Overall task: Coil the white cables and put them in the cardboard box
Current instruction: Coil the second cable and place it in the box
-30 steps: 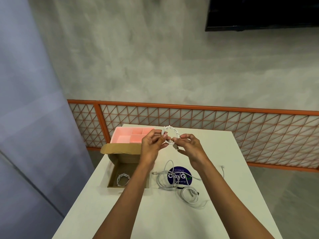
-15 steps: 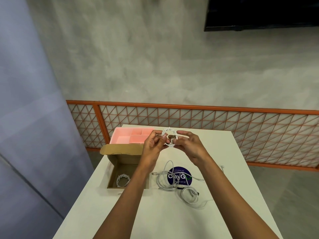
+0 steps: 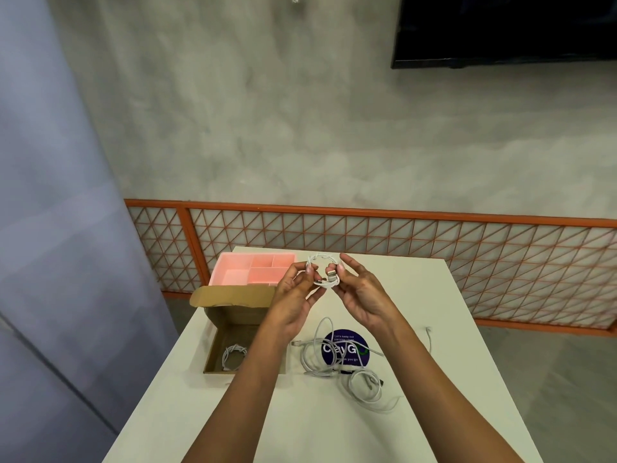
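Both hands hold one small white cable coil [image 3: 321, 262] up above the white table [image 3: 300, 422]. My left hand [image 3: 293, 295] pinches its left side, and my right hand [image 3: 359, 292] pinches its right side, where the two plug ends meet. The open cardboard box [image 3: 213, 354] stands below my left forearm, with one coiled white cable [image 3: 232, 355] lying inside. Loose white cables [image 3: 354, 372] are tangled on the table under my right forearm.
A pink divided tray [image 3: 253, 270] sits behind the box at the table's far left. A round dark blue sticker [image 3: 345, 349] lies under the loose cables. Beyond the table stand an orange lattice rail [image 3: 434, 242] and a grey wall.
My hands have closed in on the coil and tucked the plug ends against its ring. The coil stays at about the same height above the table.
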A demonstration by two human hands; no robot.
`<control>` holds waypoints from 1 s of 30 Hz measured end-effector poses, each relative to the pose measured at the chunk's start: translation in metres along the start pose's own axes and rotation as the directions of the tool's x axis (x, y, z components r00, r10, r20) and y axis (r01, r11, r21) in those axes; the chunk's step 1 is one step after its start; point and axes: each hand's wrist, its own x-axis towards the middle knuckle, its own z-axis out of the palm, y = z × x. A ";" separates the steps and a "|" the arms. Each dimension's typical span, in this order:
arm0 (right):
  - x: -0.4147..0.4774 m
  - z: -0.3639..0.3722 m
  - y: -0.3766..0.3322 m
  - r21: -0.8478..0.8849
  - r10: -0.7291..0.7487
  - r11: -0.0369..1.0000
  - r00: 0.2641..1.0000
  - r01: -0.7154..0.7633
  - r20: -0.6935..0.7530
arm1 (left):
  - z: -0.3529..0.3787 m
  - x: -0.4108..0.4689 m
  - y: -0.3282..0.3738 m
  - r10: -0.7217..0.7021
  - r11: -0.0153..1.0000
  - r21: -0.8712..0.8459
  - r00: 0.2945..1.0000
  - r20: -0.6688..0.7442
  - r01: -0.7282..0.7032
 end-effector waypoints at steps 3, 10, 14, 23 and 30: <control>-0.001 0.002 0.000 -0.023 -0.024 0.999 1.000 0.024 -0.006 | 0.001 0.000 0.000 -0.006 1.000 -0.025 1.000 0.004 0.006; 0.002 0.004 0.003 -0.023 -0.070 0.997 0.998 0.070 -0.005 | 0.005 0.001 -0.004 0.011 0.990 -0.141 1.000 0.025 -0.008; -0.004 0.007 0.006 0.049 -0.085 0.995 0.996 0.083 0.041 | 0.003 0.004 -0.005 -0.002 0.975 -0.222 1.000 0.006 0.003; -0.008 -0.001 0.005 -0.220 -0.184 0.953 0.975 0.208 0.125 | -0.002 -0.003 -0.002 0.105 0.994 0.012 0.994 0.012 -0.105; -0.013 -0.008 0.001 -0.436 -0.242 0.858 0.963 0.271 0.122 | -0.008 -0.005 -0.002 0.136 0.986 0.104 0.991 -0.013 -0.134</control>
